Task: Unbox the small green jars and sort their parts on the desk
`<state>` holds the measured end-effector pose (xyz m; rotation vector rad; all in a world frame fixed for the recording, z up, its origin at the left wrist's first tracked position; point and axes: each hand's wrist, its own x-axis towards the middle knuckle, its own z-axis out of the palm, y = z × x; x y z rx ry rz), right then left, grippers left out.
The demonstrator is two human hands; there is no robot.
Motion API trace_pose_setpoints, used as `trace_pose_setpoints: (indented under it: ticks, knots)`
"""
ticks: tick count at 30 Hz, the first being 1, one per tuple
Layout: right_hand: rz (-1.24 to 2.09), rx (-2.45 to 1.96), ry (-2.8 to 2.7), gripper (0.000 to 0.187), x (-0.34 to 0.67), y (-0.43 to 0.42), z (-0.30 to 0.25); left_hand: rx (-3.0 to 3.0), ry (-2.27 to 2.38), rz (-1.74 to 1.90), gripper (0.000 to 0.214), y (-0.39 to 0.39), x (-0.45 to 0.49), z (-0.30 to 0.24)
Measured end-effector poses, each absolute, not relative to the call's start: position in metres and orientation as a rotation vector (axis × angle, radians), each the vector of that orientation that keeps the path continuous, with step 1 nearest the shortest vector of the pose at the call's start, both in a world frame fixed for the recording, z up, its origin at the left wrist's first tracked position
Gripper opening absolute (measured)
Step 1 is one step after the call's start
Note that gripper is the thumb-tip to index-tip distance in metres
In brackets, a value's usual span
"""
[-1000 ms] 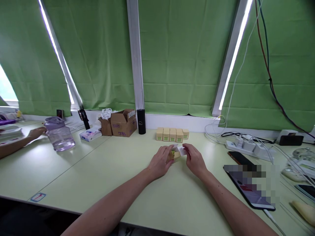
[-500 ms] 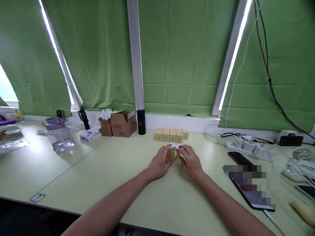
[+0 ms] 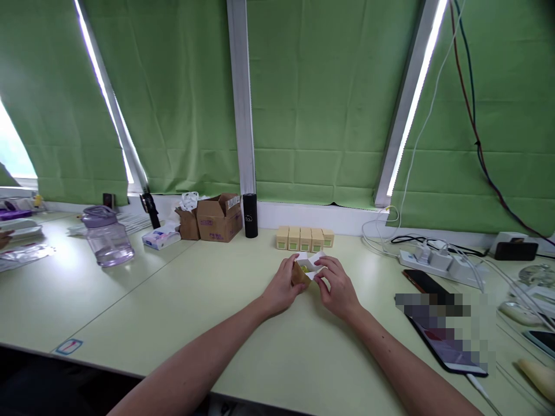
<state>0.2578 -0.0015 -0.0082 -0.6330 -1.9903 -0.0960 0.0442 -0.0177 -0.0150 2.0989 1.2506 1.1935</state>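
Between my hands is a small kraft cardboard box [image 3: 300, 275], tilted, its white-lined flaps spread at the top. Something yellow-green shows inside it, too small to name. My left hand [image 3: 280, 289] is closed round the box's left side, thumb at the bottom front. At the opening's right side, my right hand [image 3: 337, 287] pinches a white inner flap with thumb and fingers. Just behind stands a row of several matching small boxes [image 3: 305, 238] with green labels on their fronts.
An open brown carton [image 3: 219, 219], a black cylinder [image 3: 250, 216] and a tissue pack [image 3: 161, 237] stand at the back. A purple water bottle [image 3: 108, 240] is at left. Right of my arm lie phones [image 3: 446, 341], a power strip [image 3: 442, 266] and cables. Another person's hand [image 3: 6, 238] shows far left.
The small box's flaps have been spread wider, so more white lining shows. My right hand has shifted slightly with the flap; my left hand keeps its hold.
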Motion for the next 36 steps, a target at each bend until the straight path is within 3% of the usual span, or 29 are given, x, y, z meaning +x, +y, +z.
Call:
trace_pose_setpoints:
  ticks: [21, 36]
  knots:
    - [-0.002, -0.645, -1.762, 0.019, 0.254, -0.010, 0.000, 2.480, 1.233, 1.208, 0.078, -0.027, 0.046, 0.000]
    - [0.212, -0.864, -1.777, 0.015, 0.246, -0.005, -0.010, 2.859, 1.445, 0.968, 0.072, -0.030, 0.054, -0.008]
